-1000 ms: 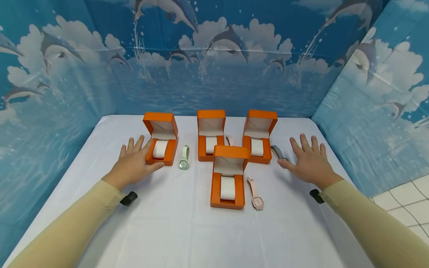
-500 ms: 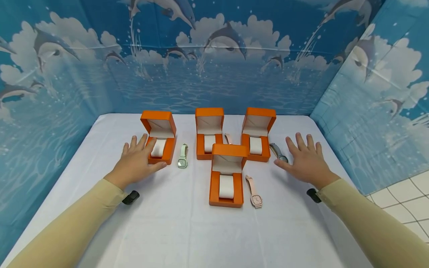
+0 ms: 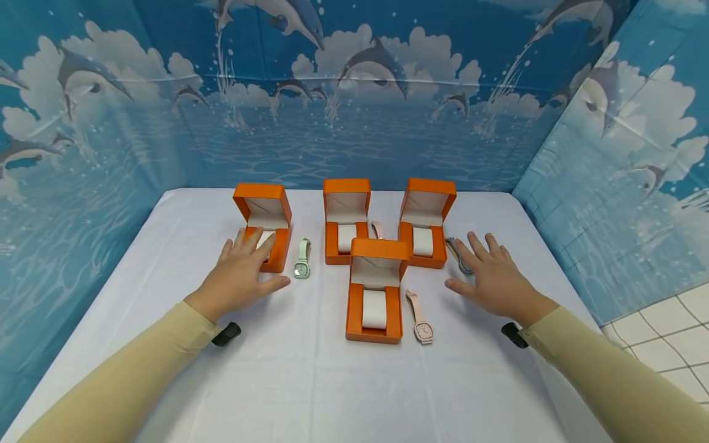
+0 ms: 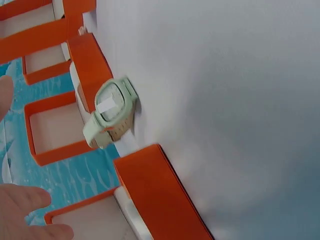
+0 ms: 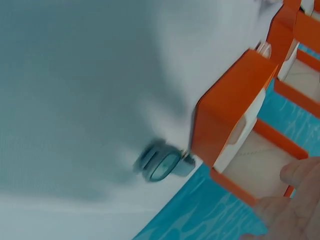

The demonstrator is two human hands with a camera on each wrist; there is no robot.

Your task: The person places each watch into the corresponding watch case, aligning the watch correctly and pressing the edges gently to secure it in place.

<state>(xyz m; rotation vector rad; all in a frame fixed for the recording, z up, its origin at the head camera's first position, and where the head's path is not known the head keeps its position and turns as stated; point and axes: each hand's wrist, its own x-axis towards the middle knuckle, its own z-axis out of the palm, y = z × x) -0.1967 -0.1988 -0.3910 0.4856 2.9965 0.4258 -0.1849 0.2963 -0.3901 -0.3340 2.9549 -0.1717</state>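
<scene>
My left hand (image 3: pixel 235 277), fingers spread and holding nothing, overlaps the front of the left orange watch box (image 3: pixel 281 249) in the head view. Just right of that box lies a mint-green watch (image 3: pixel 302 261), dial toward me; the left wrist view shows the same green watch (image 4: pixel 120 112) close up. My right hand (image 3: pixel 498 283) also has its fingers spread, with a fingertip overlapping the grey-blue watch (image 3: pixel 455 249) beside the right box (image 3: pixel 437 246). In the right wrist view that grey-blue watch (image 5: pixel 164 164) is blurred. Neither hand holds anything.
Another open box (image 3: pixel 332 243) stands at the back middle, and one box (image 3: pixel 394 314) sits nearer me, each with a white cushion. A pink watch (image 3: pixel 423 329) lies right of the near box; a second pink strap (image 3: pixel 378 229) is partly hidden behind it. White cloth (image 3: pixel 310 394) covers the table.
My left hand has moved right and slightly down, across the left box's cushion. The right hand has shifted a little left, over the grey-blue watch. Boxes and watches stay in place.
</scene>
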